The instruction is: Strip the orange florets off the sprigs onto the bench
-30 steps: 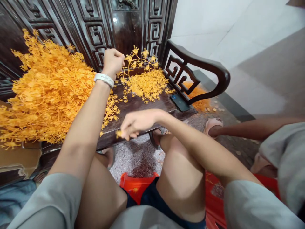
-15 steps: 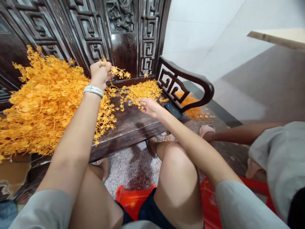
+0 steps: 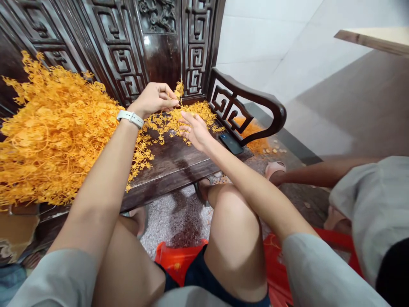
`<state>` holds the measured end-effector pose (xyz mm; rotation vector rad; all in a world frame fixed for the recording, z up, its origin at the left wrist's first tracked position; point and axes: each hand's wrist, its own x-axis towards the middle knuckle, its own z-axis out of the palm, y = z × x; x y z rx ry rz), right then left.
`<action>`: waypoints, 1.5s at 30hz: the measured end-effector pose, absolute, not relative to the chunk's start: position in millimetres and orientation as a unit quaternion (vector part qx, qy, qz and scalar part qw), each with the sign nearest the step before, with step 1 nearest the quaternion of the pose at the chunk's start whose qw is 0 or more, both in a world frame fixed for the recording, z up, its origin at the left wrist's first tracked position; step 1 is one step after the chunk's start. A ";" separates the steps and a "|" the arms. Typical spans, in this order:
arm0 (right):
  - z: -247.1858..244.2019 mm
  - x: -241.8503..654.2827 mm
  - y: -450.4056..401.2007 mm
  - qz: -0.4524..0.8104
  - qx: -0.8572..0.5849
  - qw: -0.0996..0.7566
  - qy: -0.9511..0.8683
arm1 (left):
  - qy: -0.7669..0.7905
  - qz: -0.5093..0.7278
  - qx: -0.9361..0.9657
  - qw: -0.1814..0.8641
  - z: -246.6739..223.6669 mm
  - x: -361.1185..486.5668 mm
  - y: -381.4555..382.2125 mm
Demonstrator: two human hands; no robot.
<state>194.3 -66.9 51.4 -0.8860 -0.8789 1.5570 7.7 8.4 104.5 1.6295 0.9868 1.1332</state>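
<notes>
"What did the left hand (image 3: 155,100) have?"
"It pinched an orange sprig (image 3: 180,89) straight ahead, around twelve o'clock. The right hand (image 3: 197,131), fingers spread, was just beside it."

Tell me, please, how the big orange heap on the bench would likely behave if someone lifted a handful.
The orange heap would probably come up tangled, since its thin stems interlace. It looks light for its size, being loose and full of gaps. Single stems are likely bendy, as many of them curve.
</notes>
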 end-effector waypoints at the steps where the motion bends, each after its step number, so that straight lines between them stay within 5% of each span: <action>1: 49.7 195.0 -65.9 0.656 -0.373 0.547 -0.362 | 0.391 0.452 0.667 0.445 103.6 7.8 8.9; 34: 71.9 187.4 -78.7 0.762 -0.330 0.356 -0.429 | 0.361 0.503 0.714 0.327 77.9 34.9 37.1; 37: 64.3 185.4 -91.7 0.730 -0.347 0.246 -0.535 | 0.409 0.514 0.708 0.258 85.7 29.2 33.1; 41: 44.4 147.0 -129.1 0.606 -0.268 -0.080 -0.744 | 0.435 0.604 0.612 0.267 106.0 7.5 38.9; 45: 48.3 116.8 -142.3 0.490 -0.203 -0.033 -0.847 | 0.403 0.601 0.588 0.362 125.9 -5.6 37.1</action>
